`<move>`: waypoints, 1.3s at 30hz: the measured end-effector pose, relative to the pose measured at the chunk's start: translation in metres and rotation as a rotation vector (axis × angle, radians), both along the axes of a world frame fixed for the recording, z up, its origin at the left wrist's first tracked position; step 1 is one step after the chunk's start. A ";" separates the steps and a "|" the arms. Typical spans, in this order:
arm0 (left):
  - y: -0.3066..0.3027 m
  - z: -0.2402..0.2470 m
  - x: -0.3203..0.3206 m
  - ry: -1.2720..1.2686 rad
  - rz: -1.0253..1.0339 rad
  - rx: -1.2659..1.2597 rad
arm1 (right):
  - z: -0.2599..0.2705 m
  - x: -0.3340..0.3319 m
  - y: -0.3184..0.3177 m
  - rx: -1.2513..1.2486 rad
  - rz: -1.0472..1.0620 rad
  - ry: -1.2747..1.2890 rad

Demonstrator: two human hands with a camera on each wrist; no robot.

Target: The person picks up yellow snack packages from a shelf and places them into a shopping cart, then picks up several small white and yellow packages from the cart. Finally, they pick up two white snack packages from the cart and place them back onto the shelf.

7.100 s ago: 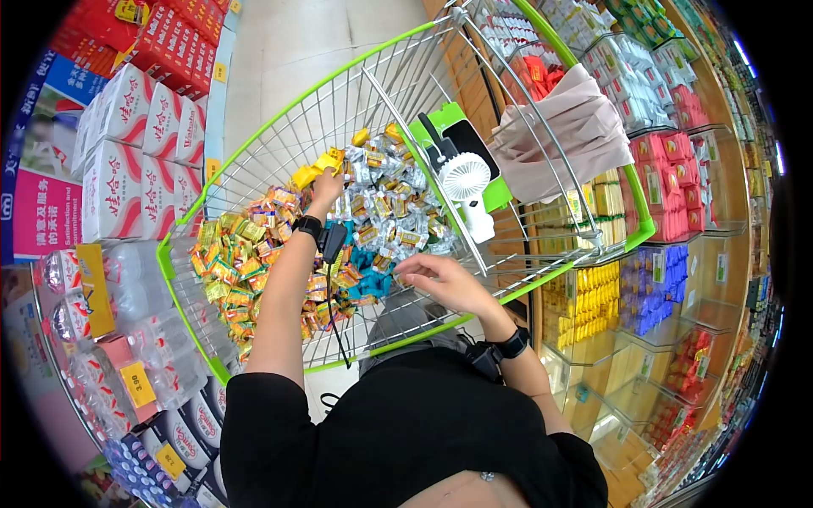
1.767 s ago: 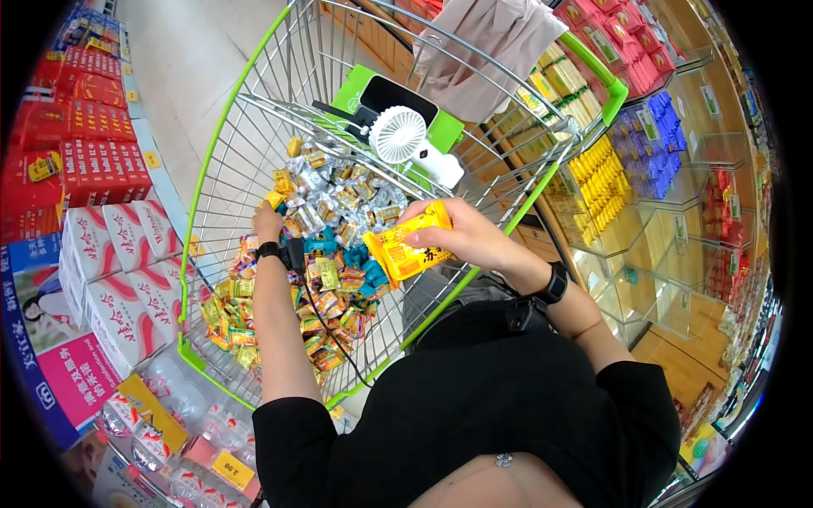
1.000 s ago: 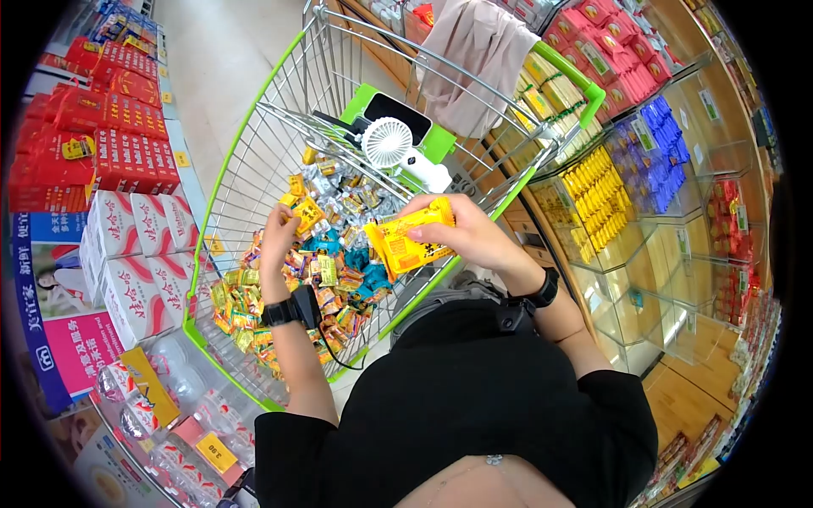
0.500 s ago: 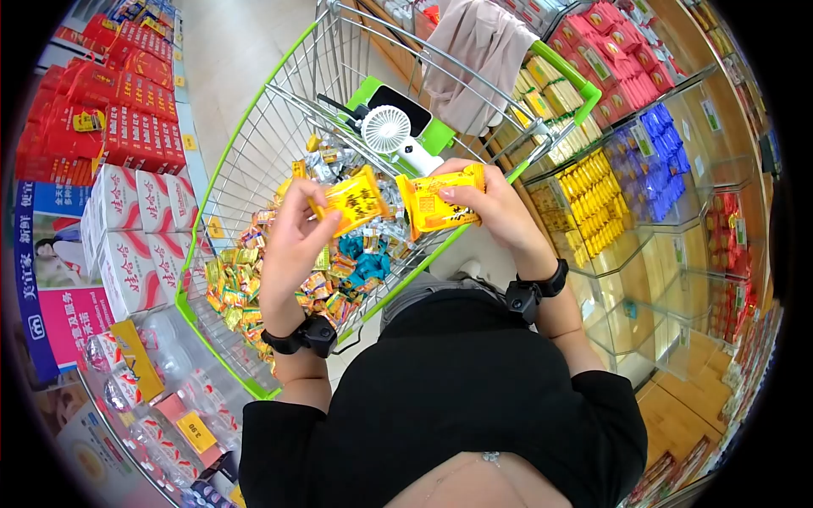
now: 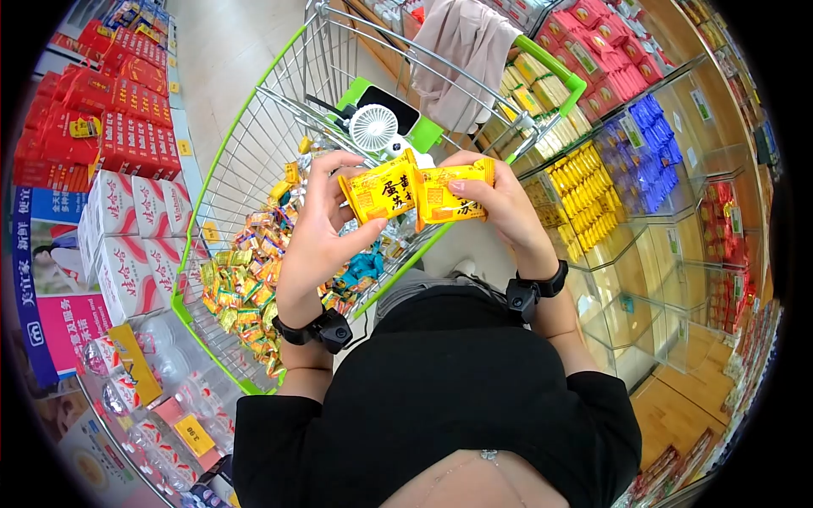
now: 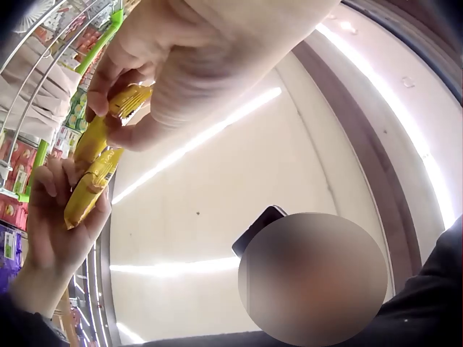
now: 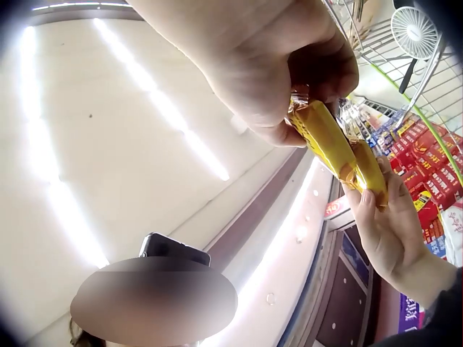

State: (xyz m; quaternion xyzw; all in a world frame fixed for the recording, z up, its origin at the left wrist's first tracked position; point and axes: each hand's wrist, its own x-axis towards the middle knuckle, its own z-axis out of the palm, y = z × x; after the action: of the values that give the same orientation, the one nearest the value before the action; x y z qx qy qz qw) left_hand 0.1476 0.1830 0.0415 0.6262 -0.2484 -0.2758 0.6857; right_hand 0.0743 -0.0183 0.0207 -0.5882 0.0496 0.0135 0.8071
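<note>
Held side by side above the cart are two small yellow soda cracker packets with black Chinese print. My left hand (image 5: 309,241) pinches the left packet (image 5: 381,193) by its outer end, thumb below and fingers above. The right packet (image 5: 449,201) is gripped by my right hand (image 5: 511,207), its thumb lying across the front. Their inner ends overlap in the head view. Seen edge-on in the left wrist view, the packets (image 6: 92,184) form a slanting line between both hands. Below them, a pile of small wrapped sweets (image 5: 246,279) fills part of the cart.
The wire shopping cart (image 5: 222,151) has a green rim and carries a white handheld fan (image 5: 373,128) and a pale cloth (image 5: 461,59). Shelf bins on the right hold yellow packets (image 5: 586,199) and purple packets (image 5: 648,152). White cartons (image 5: 127,262) and red boxes (image 5: 135,127) line the left.
My left hand took a yellow packet from the pile in the cart and raised it beside the right hand's packet. The two packets have now come together, print facing the head camera.
</note>
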 end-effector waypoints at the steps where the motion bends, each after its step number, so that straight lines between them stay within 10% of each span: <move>1: -0.001 0.000 -0.001 0.006 -0.002 0.007 | -0.001 -0.001 0.000 -0.001 -0.005 0.001; 39: -0.053 -0.001 -0.050 -0.100 -0.121 -0.100 | 0.006 -0.050 -0.014 -0.511 -0.437 -0.553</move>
State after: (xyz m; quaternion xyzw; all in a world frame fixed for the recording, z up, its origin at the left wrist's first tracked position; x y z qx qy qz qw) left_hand 0.0975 0.1299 0.0404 0.5881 -0.3333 -0.2724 0.6847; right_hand 0.0244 -0.0320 0.0270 -0.7262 -0.0434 -0.3284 0.6024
